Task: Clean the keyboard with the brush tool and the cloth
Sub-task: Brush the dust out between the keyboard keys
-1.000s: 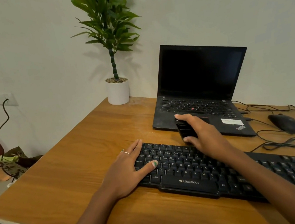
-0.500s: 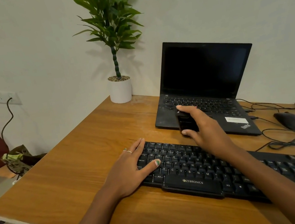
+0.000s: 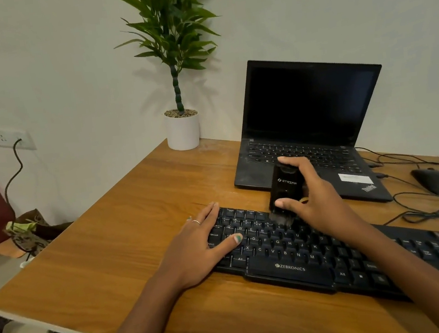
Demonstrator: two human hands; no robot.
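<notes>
A black Zebronics keyboard (image 3: pixel 289 266) lies slanted across the wooden desk (image 3: pixel 126 236). My left hand (image 3: pixel 201 245) rests flat on the keyboard's left end, fingers spread, thumb on the keys. My right hand (image 3: pixel 313 198) grips a black brush tool (image 3: pixel 285 188) upright, thumb and fingers around its body. Its dark bristles touch the upper key rows near the keyboard's left-middle. No cloth is in view.
An open black laptop (image 3: pixel 309 131) with a dark screen stands behind the keyboard. A black mouse (image 3: pixel 436 182) and loose cables (image 3: pixel 431 214) lie at the right. A potted plant (image 3: pixel 182 129) sits at the desk's back corner. The desk's left edge drops to the floor.
My right hand has tilted the brush tool upright and lowered its bristles onto the upper keys. My left hand has stayed on the keyboard's left end.
</notes>
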